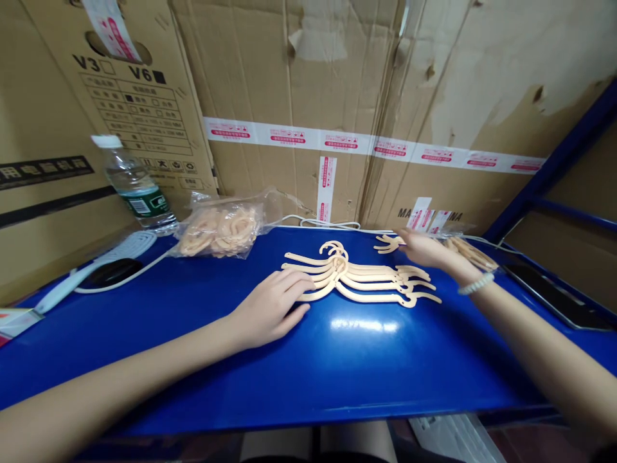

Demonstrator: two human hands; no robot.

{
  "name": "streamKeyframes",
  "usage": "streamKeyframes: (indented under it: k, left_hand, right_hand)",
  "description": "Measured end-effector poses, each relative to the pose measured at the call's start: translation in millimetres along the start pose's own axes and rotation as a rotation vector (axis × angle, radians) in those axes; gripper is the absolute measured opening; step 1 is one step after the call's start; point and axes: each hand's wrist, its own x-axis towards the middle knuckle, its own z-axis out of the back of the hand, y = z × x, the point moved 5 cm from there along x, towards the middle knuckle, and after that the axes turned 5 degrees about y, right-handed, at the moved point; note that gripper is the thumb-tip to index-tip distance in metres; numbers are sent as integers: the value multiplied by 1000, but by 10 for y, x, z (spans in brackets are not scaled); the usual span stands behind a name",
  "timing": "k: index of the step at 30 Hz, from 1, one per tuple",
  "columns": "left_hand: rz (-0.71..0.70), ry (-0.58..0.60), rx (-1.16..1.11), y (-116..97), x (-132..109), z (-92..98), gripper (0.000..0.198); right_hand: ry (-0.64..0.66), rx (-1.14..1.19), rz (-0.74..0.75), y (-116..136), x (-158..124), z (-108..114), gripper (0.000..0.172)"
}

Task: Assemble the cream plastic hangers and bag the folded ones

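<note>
Several beige folding clothes hangers lie in an overlapping row on the blue table, hooks toward the back. My left hand rests over their left arms, fingers stretched out and lying flat, with the thumb on the table. Farther back on the right, my right hand is at a small group of beige curved pieces, its fingertips touching or very close to their right ends. The back of the hand hides most of its fingers, so its grip cannot be made out. A pale bracelet circles the right wrist.
At the back left are a clear bag of beige pieces, a water bottle and a white brush-like paddle over a dark oval object. A phone and another bag of beige pieces lie right. Cardboard walls the back.
</note>
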Motion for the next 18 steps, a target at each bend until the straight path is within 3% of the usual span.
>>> streamKeyframes:
  k: [3, 5, 8, 12, 18]
  left_hand:
    - [116, 86, 14, -61, -51, -97, 45]
    - [192, 138, 65, -35, -88, -201, 51]
    - [291, 214, 109, 105, -105, -353, 60]
    - [336, 315, 90, 320, -5, -457, 69]
    - [386, 403, 10, 529, 273, -528, 75]
  right_hand:
    - [-51, 26, 132, 409, -466, -152, 65]
    - [-107, 101, 308, 698, -725, -276, 80]
    - [-155, 146, 388, 904, -869, -446, 91]
    - [-152, 168, 459, 873, -726, -545, 85]
    - [-129, 157, 480, 580, -378, -537, 79]
